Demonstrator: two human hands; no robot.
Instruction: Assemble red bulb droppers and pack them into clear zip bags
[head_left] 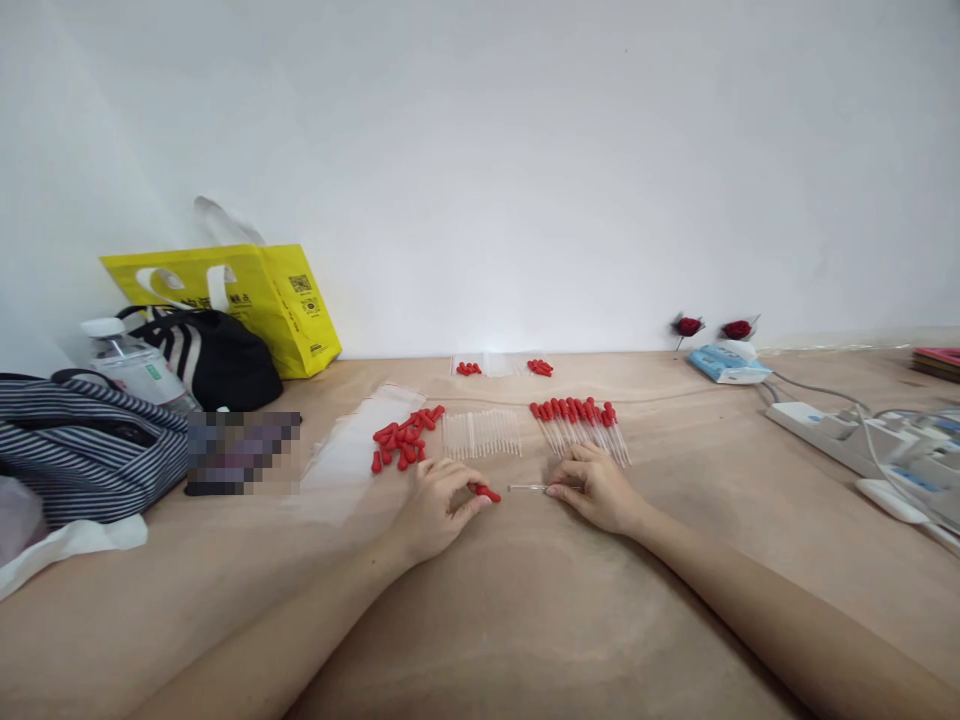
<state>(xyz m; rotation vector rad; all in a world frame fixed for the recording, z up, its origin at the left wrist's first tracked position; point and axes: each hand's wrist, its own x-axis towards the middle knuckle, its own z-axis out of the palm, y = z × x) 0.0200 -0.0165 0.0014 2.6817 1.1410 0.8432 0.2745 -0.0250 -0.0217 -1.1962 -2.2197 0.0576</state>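
My left hand point(442, 505) pinches a red rubber bulb point(488, 494) between thumb and fingers. A thin glass dropper tube point(527, 488) lies level in the closed fingers of my right hand point(592, 487), its free end pointing at the bulb with a gap between them. Loose red bulbs point(405, 437) lie in a heap beyond my left hand. A row of bare glass tubes point(480, 433) rests in the middle. Just past my right hand, several droppers with red bulbs fitted point(581, 418) lie side by side.
Clear plastic bags point(352, 450) lie left of the bulbs; another bag point(502, 364) with bulbs is by the wall. A striped bag point(97, 445), a yellow bag point(300, 310) and a bottle point(142, 365) stand left. Tissues point(727, 364) and a power strip point(840, 445) are right.
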